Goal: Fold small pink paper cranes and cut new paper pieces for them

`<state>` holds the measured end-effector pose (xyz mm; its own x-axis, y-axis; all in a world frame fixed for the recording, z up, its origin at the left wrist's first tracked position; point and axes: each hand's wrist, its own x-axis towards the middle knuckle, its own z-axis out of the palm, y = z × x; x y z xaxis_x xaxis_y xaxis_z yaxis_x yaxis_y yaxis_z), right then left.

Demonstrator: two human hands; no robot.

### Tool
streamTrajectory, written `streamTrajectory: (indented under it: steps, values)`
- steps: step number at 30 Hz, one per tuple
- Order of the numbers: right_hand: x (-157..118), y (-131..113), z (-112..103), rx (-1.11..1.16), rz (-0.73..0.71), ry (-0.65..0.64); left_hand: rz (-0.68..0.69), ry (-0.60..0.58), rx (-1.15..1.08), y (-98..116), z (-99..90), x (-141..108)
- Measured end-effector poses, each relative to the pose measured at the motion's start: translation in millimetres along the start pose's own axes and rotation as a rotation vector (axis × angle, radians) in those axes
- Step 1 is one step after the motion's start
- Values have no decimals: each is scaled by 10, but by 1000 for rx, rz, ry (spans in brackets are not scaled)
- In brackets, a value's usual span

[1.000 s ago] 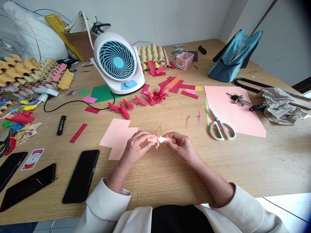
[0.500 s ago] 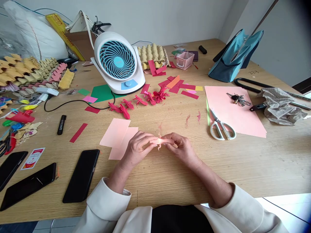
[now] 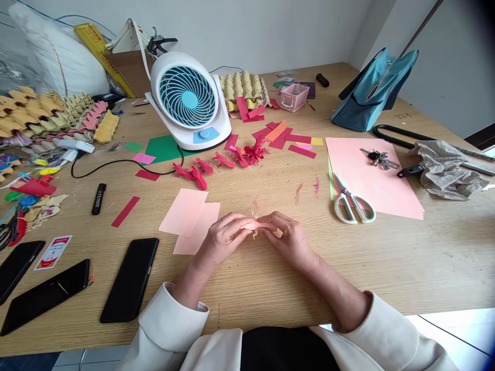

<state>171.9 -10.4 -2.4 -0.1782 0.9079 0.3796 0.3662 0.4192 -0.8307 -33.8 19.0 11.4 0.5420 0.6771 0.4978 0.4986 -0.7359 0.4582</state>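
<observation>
A small piece of light pink paper (image 3: 254,225), folded or twisted with thin strips sticking out above and below its middle, is held between my two hands. My left hand (image 3: 224,234) pinches its left end between thumb and fingers. At the other end, my right hand (image 3: 288,237) grips it the same way, and my fingertips cover part of the paper. Two flat light pink sheets (image 3: 183,211) overlap on the table just left of my left hand. Beyond my hands lies a row of crimson folded paper shapes (image 3: 198,178).
White-handled scissors (image 3: 355,203) rest partly on a pink paper stack (image 3: 402,198), with keys (image 3: 381,158) on it. A white fan (image 3: 204,135) stands at the back. A black phone (image 3: 129,281) lies front left, a marker (image 3: 98,199) behind it. Crimson strips (image 3: 301,151) are scattered farther back.
My fingers have shifted slightly inward on the pink paper, which looks more pinched together and shows less between them. The things on the table stay where they were.
</observation>
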Motion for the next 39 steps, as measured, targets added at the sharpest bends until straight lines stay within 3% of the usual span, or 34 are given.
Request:
streamTrajectory:
  steps: [10,26,39]
  values:
    - [-37,5,14,-170,-188,-5,-10,8,16,40,15,7]
    - [-72,-45,6,-428,-312,-31,-98,28,-51,105,33,5]
    - [-12,-46,0,-16,-54,20,-39,57,-73,83,22,17]
